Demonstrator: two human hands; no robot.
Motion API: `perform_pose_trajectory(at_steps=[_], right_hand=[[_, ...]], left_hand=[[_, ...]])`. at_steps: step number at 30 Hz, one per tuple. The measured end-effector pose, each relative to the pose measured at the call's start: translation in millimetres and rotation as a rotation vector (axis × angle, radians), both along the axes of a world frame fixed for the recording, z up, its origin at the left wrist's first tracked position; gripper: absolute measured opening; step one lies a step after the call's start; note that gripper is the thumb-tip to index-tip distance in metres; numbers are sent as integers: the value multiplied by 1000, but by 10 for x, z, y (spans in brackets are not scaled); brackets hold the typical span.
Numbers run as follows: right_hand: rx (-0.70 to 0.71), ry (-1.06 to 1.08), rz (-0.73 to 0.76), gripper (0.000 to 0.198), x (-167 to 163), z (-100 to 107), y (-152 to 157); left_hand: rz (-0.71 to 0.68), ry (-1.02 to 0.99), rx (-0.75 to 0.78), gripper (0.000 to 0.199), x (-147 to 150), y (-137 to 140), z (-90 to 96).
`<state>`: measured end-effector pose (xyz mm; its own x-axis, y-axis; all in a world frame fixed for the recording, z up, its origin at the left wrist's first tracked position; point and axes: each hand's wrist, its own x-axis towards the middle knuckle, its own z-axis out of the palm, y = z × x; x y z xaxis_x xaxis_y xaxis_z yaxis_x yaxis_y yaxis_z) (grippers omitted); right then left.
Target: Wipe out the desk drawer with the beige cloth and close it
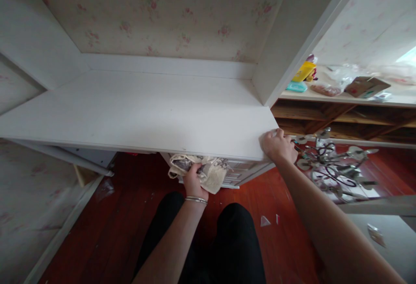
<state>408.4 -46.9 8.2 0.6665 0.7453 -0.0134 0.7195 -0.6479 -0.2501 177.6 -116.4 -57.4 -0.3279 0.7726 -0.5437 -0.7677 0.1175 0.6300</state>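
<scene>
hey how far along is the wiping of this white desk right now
The white desk top shows nothing standing on it and looks mostly clean, with faint specks near the front edge. In hand: the left hand grips a patterned cloth just below that edge, while the right hand rests on the desk's right front corner. Left: paper scraps lie on the red floor.

Two hands: left hand (194, 181), right hand (278, 145). One patterned cloth (208, 170), gripped by the left. One bracelet (196, 199) on the left wrist. One white desktop (136, 115), its right corner under the right hand. One metal chandelier (331, 167). One wooden shelf unit (341, 117). On top of it: one yellow pack (304, 71), one teal box (296, 86), one cardboard box (366, 86). Two paper scraps (269, 220) on the red floor.
</scene>
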Motion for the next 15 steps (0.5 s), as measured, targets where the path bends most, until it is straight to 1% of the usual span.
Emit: perform_pose_trajectory(at_steps=[2, 4, 8, 10, 12, 14, 15], right_hand=[[2, 3, -3, 56, -4, 5, 2], [10, 2, -6, 56, -4, 2, 5], [9, -8, -7, 55, 8, -23, 12], [12, -26, -4, 55, 16, -38, 17], [11, -39, -6, 55, 23, -47, 21], [6, -39, -8, 53, 29, -50, 25], [2, -37, -9, 53, 32, -50, 26]], left_hand=[[-90, -132, -25, 27, 222, -59, 39], [-168, -200, -35, 27, 483, -122, 49], [-228, -288, -68, 29, 1031, -225, -21], [-285, -339, -62, 29, 1266, -251, -125], [-303, -340, -76, 26, 1436, -251, -288], [-285, -299, -145, 22, 1504, -221, -498], [-275, -276, -191, 19, 1492, -196, -613]])
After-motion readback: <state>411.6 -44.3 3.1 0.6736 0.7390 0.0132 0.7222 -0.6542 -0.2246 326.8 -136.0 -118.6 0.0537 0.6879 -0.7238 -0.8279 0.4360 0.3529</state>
